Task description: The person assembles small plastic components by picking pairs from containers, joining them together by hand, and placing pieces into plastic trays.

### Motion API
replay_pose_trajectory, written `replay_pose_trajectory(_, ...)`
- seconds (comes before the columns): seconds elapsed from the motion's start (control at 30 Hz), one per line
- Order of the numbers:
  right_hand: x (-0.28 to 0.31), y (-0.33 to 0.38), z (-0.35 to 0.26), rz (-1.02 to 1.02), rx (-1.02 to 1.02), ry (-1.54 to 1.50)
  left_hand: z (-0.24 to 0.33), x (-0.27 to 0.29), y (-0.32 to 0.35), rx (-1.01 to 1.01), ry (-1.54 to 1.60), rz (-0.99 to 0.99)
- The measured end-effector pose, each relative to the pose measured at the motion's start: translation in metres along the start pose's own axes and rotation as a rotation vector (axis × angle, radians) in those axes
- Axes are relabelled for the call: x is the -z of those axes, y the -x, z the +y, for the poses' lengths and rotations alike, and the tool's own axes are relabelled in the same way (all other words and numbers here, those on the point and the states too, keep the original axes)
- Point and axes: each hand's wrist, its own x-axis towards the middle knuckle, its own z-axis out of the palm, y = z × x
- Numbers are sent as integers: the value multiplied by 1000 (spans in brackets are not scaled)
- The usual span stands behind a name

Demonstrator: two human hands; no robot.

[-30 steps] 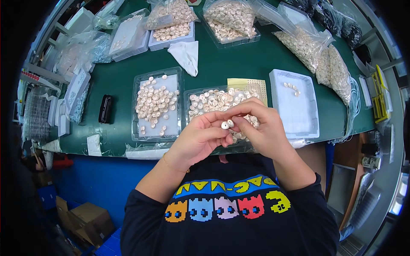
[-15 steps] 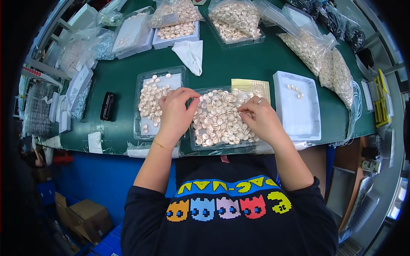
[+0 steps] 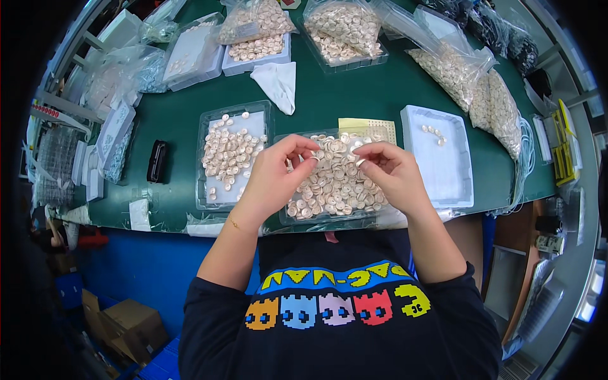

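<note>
Clear plastic forms the shallow rectangular tray straight ahead of me on the dark green surface, and small round cream-pink buttons fill it in a thick heap. Taking that tray as the clock's centre, a second clear plastic tray with a pale lining sits at nine o'clock; its looser pile of buttons leaves part of the lining bare. At three o'clock is a white rectangular plastic tray with only a short curved row of buttons towards its far end. Farther off at twelve, a clear tray of buttons carries a bulging clear bag of more; at eleven, a bluish-white tray is loaded the same way. Full clear bags slump between one and two.

Over the heap, my left grip is pinched nearly closed, thumb and forefinger on a glossy white button at the tips. My right grip, facing it just across a gap, nips another white button between thumb and forefinger, the remaining fingers curled.
</note>
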Motion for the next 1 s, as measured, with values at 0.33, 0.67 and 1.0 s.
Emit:
replay_pose_trajectory(0.33, -7, 24, -59, -127, -3, -434, 54, -8, 36, -15, 829, -124)
replay_pose_trajectory(0.67, -13, 31, -72, -120, 142, -406, 63, -13, 43, -156, 756, -50)
replay_pose_trajectory(1.0, -16, 29, -69, -113, 231, -353, 61, -12, 42, -270, 635, 11)
